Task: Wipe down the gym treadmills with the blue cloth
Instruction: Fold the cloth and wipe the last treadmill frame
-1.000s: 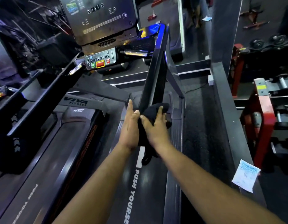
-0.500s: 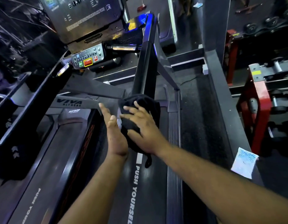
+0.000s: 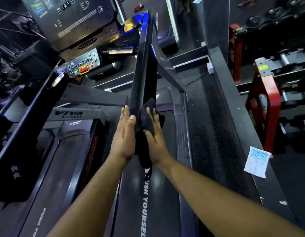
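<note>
The dark cloth (image 3: 149, 115) looks almost black here and is wrapped around the near end of the treadmill's right handrail (image 3: 144, 74). My right hand (image 3: 154, 134) presses the cloth flat against the rail's right side, fingers straight. My left hand (image 3: 125, 134) lies flat on the rail's left side, fingers together, and touches the cloth's lower fold. A tail of cloth hangs below both hands over the belt (image 3: 131, 194), which reads "PUSH YOURSELF". The console (image 3: 74, 21) and its button panel (image 3: 83, 67) sit above left.
A second treadmill (image 3: 62, 159) stands close on the left, with its black handrail (image 3: 26, 115) crossing diagonally. A grey ledge (image 3: 233, 117) runs along the right and carries a white-and-blue paper (image 3: 256, 161). Red weight machines (image 3: 268, 106) stand beyond it.
Both hands clamped the cloth around the rail end again, after my left hand had opened away and my right hand had spread the cloth half a second ago. The view shifted slightly.
</note>
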`<state>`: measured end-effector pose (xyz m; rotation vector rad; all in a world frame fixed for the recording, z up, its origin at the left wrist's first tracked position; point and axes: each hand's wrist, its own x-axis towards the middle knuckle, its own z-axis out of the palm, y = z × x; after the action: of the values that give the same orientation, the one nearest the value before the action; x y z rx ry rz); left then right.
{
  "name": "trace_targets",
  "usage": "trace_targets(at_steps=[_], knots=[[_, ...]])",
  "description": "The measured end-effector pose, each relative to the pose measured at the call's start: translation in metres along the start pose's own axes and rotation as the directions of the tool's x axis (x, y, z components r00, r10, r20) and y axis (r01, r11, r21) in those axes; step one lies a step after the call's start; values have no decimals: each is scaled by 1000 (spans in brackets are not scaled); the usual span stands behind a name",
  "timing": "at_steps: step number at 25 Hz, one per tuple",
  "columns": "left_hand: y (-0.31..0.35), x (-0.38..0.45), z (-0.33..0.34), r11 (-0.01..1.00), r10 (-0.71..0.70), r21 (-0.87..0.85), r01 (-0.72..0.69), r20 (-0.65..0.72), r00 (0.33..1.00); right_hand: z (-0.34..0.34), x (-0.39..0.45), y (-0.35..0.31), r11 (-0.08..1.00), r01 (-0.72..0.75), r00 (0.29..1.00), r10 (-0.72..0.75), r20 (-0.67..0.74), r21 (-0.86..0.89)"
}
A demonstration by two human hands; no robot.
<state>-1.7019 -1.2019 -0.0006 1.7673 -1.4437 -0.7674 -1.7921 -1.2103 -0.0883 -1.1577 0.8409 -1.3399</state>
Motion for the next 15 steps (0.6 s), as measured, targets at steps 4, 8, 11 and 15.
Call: trace_targets(at_steps=[4,8,11,15], knots=[[12,-9,1,983,30,180,-33,18,999,-12,57,-20,945,-320,943,325,-72,70],[7,-5,0,997,60,44,-60,-4,998,8,1,-45,981,-76,997,72,-28,-180],[2,-3,-1,994,21,-103,-23,-26,999,2,45,-54,891,16,996,25,85,-454],[15,-10,0,999,42,28,-41,-19,999,6,133,-76,722,-2,986,118,120,-692]])
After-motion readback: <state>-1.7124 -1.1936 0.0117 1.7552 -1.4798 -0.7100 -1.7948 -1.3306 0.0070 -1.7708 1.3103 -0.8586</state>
